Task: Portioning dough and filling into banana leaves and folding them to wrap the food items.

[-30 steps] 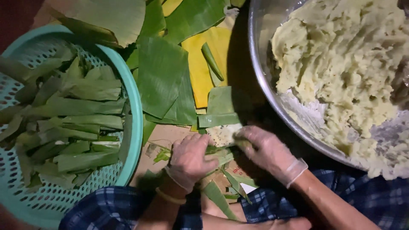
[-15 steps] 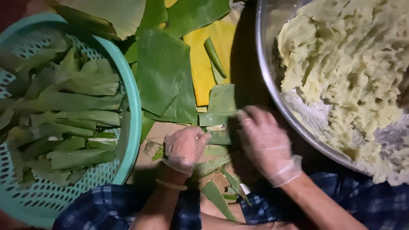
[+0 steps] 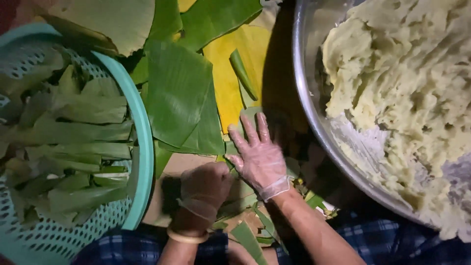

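1. Head view: right hand (image 3: 258, 156) lies flat, fingers spread, pressing the leaf parcel (image 3: 240, 194); left hand (image 3: 205, 189) is clenched on it.
2. Uneven pressure may unfold the parcel.
3. Filling could squeeze out.

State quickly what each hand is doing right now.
Left hand: closed, fingers curled on the leaf strip.
Right hand: open, flat on the same leaf.

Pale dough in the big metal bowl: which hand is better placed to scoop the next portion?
Probably the right hand: it lies flat and open on the green banana leaves, nearer the metal bowl of pale dough. The left hand is curled and farther away.
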